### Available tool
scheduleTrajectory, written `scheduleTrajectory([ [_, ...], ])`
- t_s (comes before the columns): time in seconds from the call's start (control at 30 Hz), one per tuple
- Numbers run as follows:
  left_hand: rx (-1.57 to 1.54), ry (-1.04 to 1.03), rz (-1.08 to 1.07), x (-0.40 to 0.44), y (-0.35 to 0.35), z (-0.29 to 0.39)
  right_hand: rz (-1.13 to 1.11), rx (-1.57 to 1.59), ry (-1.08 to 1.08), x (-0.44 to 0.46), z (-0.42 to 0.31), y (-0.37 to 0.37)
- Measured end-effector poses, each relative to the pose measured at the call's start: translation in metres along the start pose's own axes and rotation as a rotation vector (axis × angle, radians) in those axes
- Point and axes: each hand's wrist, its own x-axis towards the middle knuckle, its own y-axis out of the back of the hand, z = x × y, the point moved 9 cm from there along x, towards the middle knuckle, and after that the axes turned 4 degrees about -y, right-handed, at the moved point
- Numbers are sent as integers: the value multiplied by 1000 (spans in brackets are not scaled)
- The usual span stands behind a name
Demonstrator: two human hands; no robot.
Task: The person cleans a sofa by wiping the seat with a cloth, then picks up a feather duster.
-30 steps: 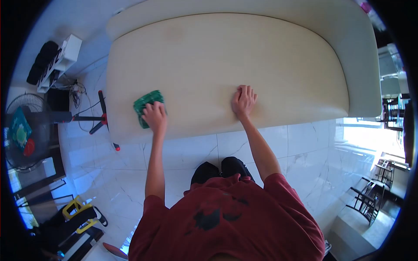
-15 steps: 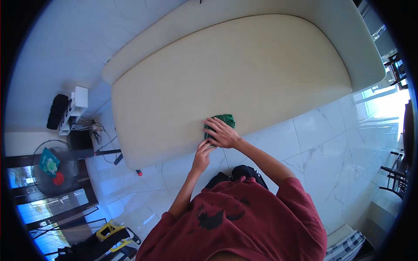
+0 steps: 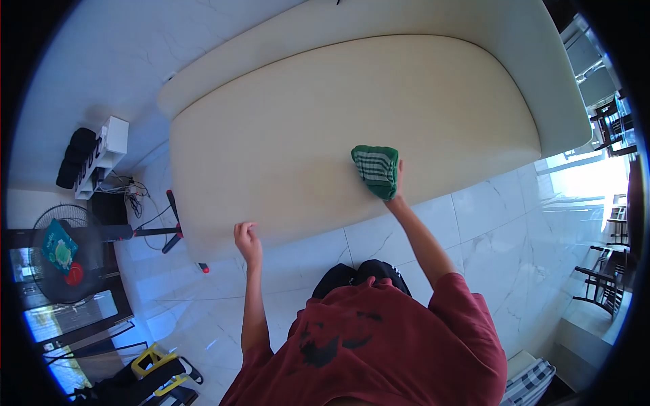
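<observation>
A folded green cloth (image 3: 376,170) with white and dark checks is held up over the cream seat of the sofa (image 3: 291,122). My right hand (image 3: 398,184) grips it from its right side, and the cloth hides most of the fingers. Over the sofa's front edge, to the left, my left hand (image 3: 248,238) is apart from the cloth. Its fingers are loosely bent with nothing visible in them.
A standing fan (image 3: 68,254) is at the left, its dark legs (image 3: 172,230) near the sofa's left end. Beyond it, a white rack (image 3: 108,152) holds black items beside tangled cables. Dark chairs (image 3: 602,284) stand far right on the tiled floor.
Both hands were together on the green cloth at the sofa's front. The left hand has let go and moved left; the right hand has carried the cloth right and up, showing its checked side.
</observation>
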Motion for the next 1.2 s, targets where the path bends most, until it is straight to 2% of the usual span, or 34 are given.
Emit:
scheduleTrajectory([
  [0.03,-40,-57,3,7,-8,10,46,717,-205,-15,51,-28],
  [0.07,-155,-62,-20,13,-21,32,44,701,-208,-17,33,-24],
  [0.13,-385,-105,-125,20,-60,89,3,-834,192,-10,-59,-16],
  [0.2,-571,-48,-390,14,-107,151,-8,-855,242,-7,-61,-16],
  [0.23,-585,-124,-396,12,-126,178,-21,-864,293,-5,-65,-16],
  [0.27,-550,-77,-360,11,-141,195,-20,-877,301,-4,-71,-14],
  [0.3,-512,-29,-326,13,-150,203,-26,-698,237,-3,-78,-8],
  [0.33,-522,-30,-323,20,-161,201,-30,-516,172,-2,-88,-3],
  [0.37,-533,-15,-243,26,-168,192,-28,-522,175,-5,-100,-4],
  [0.43,-537,-2,-168,31,-177,173,-201,-277,254,-21,-131,-25],
  [0.5,-741,345,-341,29,-196,126,-366,-350,284,-38,-117,-58],
  [0.53,-654,289,-310,36,-185,116,-369,-333,285,-45,-116,-60],
  [0.57,-563,236,-277,42,-171,104,-399,-478,337,-55,-116,-68],
  [0.6,-500,197,-148,52,-148,86,-429,-622,392,-57,-114,-77],
  [0.67,-308,119,64,67,-93,37,-463,-657,381,-44,-95,-73],
  [0.7,-247,195,120,71,-65,7,-488,-713,365,-38,-80,-69],
  [0.77,167,64,234,71,-10,-36,-318,-840,139,18,-42,-27],
  [0.83,408,95,213,66,20,-52,-52,-863,5,68,-31,13],
  [0.87,413,96,201,62,20,-55,-19,-890,-4,71,-34,7],
  [0.93,480,65,251,62,21,-56,-167,-920,109,40,-59,-41],
  [1.0,500,44,239,61,23,-60,-407,-813,272,-26,-80,-93],
  [1.03,517,26,253,59,21,-60,-408,-754,347,-52,-89,-98],
  [1.17,535,39,268,60,24,-62,-489,-710,357,-42,-64,-46],
  [1.2,531,60,259,60,23,-63,-400,-766,301,-15,-59,-20],
])
